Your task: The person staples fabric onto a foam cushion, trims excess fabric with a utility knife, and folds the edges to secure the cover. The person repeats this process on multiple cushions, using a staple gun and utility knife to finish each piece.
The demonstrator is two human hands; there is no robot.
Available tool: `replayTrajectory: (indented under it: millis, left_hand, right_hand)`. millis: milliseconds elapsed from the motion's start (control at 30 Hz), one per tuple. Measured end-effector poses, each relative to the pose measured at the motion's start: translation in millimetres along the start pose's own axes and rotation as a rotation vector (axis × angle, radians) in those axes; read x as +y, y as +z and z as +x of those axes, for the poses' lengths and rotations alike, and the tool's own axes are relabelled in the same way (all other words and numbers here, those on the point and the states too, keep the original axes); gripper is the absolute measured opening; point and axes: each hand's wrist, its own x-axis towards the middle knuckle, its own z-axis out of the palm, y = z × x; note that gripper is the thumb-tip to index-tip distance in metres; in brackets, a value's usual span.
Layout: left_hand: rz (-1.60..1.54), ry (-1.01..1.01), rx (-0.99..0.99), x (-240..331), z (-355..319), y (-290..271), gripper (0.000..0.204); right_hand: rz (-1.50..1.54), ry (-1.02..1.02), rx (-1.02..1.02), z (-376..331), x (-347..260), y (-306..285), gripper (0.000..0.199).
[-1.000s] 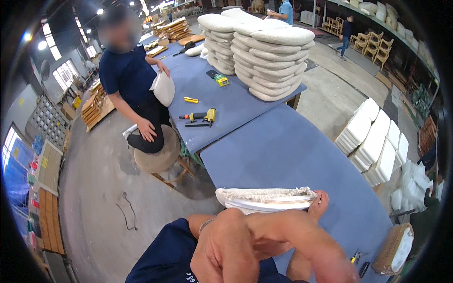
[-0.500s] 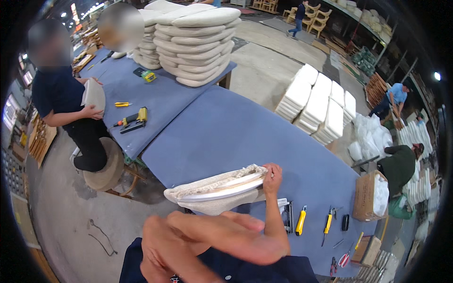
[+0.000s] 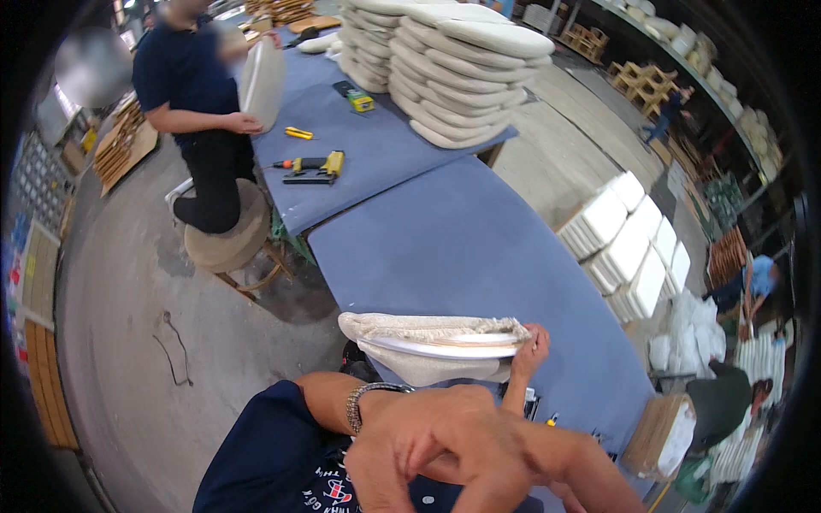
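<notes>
A beige upholstered seat pad [image 3: 428,368] stands tilted at the table's near edge. Its cloth has a frayed edge [image 3: 479,327], and a white layer with a thin tan line shows beneath. My right hand [image 3: 532,344] is closed round its right end. My left hand [image 3: 432,440] appears large and blurred in front of my body, nearer than the pad. A banded watch or bracelet [image 3: 355,409] shows beside it. Overlapping skin hides the left fingers, so I cannot tell whether they hold anything.
The blue-grey table [image 3: 462,248] extends ahead. On the adjoining table are a staple gun [image 3: 316,167], a yellow cutter [image 3: 299,133] and stacked beige pads [image 3: 453,77]. A co-worker [image 3: 184,94] holds another pad [image 3: 261,84]. White pads [image 3: 629,239] are stacked beyond, and a carton [image 3: 654,436] stands right.
The whole view has shifted, so the tables and pad appear farther right. My right hand still grips the pad's end. The co-worker's pad is now raised upright. My forearms cover more of the near tools.
</notes>
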Motion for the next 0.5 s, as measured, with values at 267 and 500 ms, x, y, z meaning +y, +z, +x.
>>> replayTrajectory:
  millis: [267,500]
  left_hand:
    - [0.301,0.069,-0.332,48.2,25.5,-42.9,0.025]
    - [0.612,-0.33,0.105,146.7,20.1,14.1,0.016]
  right_hand:
    - [0.018,-0.021,0.004,-0.9,23.5,2.4,0.026]
    - [-0.007,0.011,-0.063,1.2,-6.2,3.6,0.026]
